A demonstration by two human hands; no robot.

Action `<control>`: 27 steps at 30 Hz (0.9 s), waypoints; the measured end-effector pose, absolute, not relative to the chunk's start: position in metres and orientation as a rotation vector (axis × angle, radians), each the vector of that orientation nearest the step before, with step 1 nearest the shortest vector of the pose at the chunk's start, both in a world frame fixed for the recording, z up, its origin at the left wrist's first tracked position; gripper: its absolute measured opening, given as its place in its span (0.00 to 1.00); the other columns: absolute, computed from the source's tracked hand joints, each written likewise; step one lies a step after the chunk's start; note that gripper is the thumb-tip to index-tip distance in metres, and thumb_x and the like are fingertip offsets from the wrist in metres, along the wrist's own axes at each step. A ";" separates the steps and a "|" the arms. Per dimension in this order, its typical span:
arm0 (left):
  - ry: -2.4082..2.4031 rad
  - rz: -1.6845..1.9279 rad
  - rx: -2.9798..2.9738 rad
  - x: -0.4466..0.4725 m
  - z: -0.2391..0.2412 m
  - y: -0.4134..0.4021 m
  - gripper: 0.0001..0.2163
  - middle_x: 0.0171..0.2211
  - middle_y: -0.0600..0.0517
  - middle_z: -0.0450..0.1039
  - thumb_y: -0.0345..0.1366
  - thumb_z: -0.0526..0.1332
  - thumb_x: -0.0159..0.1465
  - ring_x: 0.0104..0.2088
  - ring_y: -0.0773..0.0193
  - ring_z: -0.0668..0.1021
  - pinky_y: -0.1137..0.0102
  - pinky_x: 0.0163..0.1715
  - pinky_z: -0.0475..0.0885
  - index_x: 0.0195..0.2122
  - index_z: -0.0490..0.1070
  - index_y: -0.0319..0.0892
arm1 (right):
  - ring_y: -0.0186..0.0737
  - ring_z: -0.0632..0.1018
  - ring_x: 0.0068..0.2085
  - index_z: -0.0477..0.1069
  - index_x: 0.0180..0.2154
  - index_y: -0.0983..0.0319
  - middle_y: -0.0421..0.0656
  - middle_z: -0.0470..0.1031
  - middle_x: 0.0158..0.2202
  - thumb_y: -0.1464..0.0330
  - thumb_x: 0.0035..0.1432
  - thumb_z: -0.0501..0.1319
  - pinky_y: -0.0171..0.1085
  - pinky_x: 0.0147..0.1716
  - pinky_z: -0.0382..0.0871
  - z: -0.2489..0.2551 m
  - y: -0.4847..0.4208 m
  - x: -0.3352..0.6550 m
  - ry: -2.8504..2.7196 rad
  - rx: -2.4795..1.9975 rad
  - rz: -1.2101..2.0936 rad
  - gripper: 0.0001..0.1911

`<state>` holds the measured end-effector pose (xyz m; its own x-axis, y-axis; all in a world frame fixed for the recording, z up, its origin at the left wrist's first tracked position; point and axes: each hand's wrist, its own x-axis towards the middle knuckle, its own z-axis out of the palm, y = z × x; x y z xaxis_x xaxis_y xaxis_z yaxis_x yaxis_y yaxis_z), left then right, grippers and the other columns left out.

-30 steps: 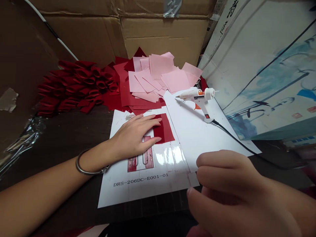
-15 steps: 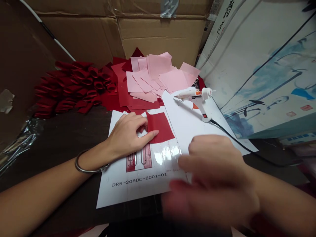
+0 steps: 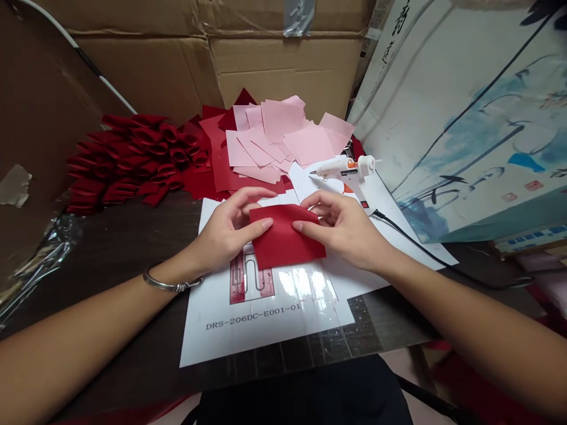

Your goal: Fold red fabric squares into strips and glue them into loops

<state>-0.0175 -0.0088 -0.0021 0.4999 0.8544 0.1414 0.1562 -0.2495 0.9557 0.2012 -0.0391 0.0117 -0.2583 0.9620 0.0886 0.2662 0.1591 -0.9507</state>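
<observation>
A square of red fabric (image 3: 286, 239) is held up above a laminated white template sheet (image 3: 266, 327) printed "DRS-206DC-E001-01". My left hand (image 3: 230, 227) pinches its left edge, thumb on top and fingers beneath. My right hand (image 3: 341, 227) grips the right edge the same way. Under the fabric, a red U-shaped pattern (image 3: 251, 280) shows on the sheet, partly hidden. Behind my right hand, a white hot glue gun (image 3: 345, 168) lies on a white paper sheet (image 3: 381, 248). Farther back are a pile of pink paper squares (image 3: 274, 139) and a heap of rolled red petals (image 3: 137, 159).
Cardboard boxes (image 3: 283, 65) stand behind the work area, and a painted white board (image 3: 465, 118) leans on the right. A black cord (image 3: 411, 242) runs from the glue gun to the right. Crumpled plastic (image 3: 39, 260) lies at the dark table's left side.
My right hand has come in from the lower right onto the red square. Both hands now hold it up by its edges, where before my left hand alone pressed it flat.
</observation>
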 end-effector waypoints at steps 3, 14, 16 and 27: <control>0.864 0.851 1.633 -0.016 -0.001 -0.008 0.21 0.37 0.50 0.77 0.39 0.61 0.65 0.37 0.60 0.81 0.67 0.35 0.77 0.57 0.60 0.44 | 0.40 0.81 0.32 0.64 0.34 0.59 0.41 0.80 0.32 0.66 0.54 0.66 0.37 0.27 0.74 0.014 -0.038 0.202 -1.415 -1.189 1.355 0.11; 0.870 0.815 1.683 -0.014 -0.001 -0.013 0.22 0.36 0.51 0.76 0.39 0.61 0.66 0.33 0.65 0.79 0.73 0.30 0.75 0.60 0.60 0.45 | 0.36 0.78 0.27 0.71 0.36 0.62 0.42 0.79 0.28 0.65 0.59 0.61 0.35 0.26 0.70 0.010 -0.037 0.201 -1.530 -1.202 1.491 0.07; 0.917 0.887 1.666 -0.013 -0.002 -0.012 0.23 0.39 0.50 0.77 0.38 0.62 0.65 0.36 0.62 0.80 0.71 0.33 0.77 0.60 0.59 0.44 | 0.35 0.75 0.21 0.68 0.37 0.60 0.39 0.76 0.24 0.63 0.59 0.61 0.35 0.20 0.65 0.010 -0.035 0.202 -1.469 -1.249 1.437 0.08; 1.140 0.678 2.023 -0.013 0.002 -0.014 0.19 0.30 0.55 0.72 0.39 0.62 0.64 0.26 0.67 0.74 0.71 0.27 0.70 0.56 0.67 0.45 | 0.31 0.63 0.20 0.61 0.22 0.60 0.35 0.64 0.18 0.61 0.58 0.62 0.35 0.20 0.54 0.011 -0.036 0.207 -1.958 -1.575 1.106 0.17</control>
<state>-0.0129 -0.0139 0.0020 0.4735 0.8753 0.0986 0.5046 -0.3612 0.7842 0.2071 -0.0364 0.0114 -0.2897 0.9421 -0.1690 0.6314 0.0554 -0.7735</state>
